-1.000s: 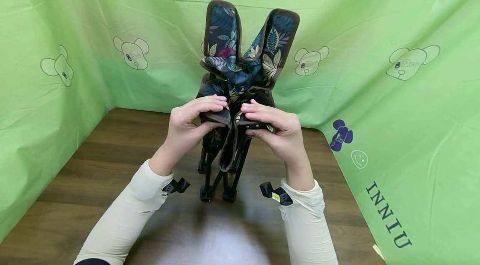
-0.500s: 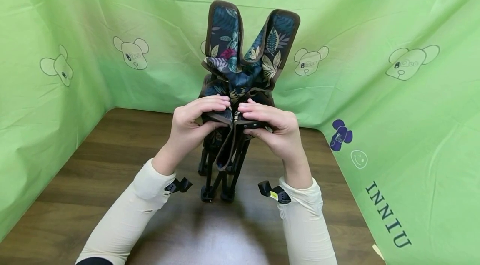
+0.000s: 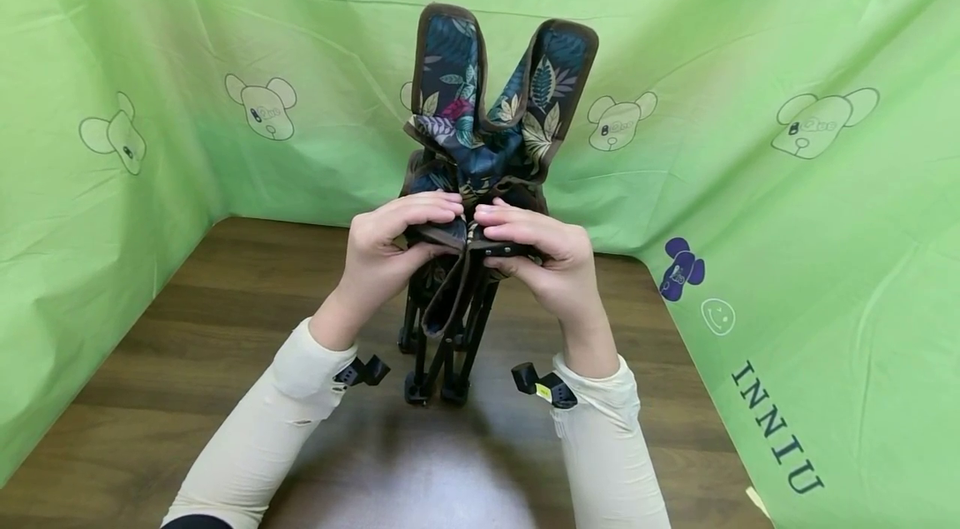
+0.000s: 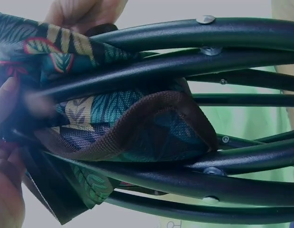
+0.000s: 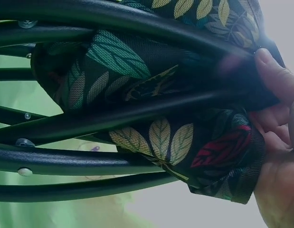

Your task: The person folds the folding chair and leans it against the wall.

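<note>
Head view shows a folded chair [image 3: 480,179] standing on the bench [image 3: 225,329], right between the two hands. Left hand [image 3: 386,250] has its fingers curled over the chair's cloth edge and grips it. Right hand [image 3: 540,258] grips the cloth edge next to it, thumb under, fingers on top. Both hands almost touch at the fingertips. Black legs [image 3: 442,346] hang below the hands. Green cloth [image 3: 750,179] hangs behind the chair.

Green bear-print backdrop [image 3: 750,54], wooden table [image 3: 187,362]
</note>
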Motion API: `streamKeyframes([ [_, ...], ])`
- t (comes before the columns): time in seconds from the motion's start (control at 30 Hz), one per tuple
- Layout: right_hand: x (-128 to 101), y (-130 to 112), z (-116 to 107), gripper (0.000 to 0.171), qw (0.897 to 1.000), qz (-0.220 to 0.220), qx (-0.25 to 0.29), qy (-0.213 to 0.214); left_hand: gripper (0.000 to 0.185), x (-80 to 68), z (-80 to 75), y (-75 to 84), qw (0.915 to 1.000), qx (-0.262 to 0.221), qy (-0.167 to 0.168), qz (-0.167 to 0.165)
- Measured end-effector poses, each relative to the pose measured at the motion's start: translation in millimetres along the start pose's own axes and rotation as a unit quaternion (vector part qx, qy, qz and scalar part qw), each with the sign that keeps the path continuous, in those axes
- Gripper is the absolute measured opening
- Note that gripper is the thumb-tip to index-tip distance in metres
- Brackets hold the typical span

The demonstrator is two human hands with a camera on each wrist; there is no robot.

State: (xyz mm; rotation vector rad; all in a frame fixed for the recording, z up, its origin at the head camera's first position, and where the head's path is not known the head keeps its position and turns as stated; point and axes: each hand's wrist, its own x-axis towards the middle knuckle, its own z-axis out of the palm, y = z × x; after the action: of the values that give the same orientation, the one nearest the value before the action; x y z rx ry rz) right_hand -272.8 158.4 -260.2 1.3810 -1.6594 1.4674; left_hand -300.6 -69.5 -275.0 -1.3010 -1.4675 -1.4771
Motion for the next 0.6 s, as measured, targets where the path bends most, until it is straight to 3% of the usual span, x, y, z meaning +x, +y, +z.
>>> streamKeyframes([
  [0.2, -5, -2, -1, 0.028, 1.0, -0.015, 0.011, 0.022, 0.026, 0.8, -0.2, 1.3, 0.9998, -0.008, -0.012, 0.011],
  [0.6, -10, -2, 2, 0.029, 1.0, -0.023, -0.002, 0.018, 0.027, -2.2, -11.6, 4.0, 0.9994, 0.007, -0.03, 0.015],
])
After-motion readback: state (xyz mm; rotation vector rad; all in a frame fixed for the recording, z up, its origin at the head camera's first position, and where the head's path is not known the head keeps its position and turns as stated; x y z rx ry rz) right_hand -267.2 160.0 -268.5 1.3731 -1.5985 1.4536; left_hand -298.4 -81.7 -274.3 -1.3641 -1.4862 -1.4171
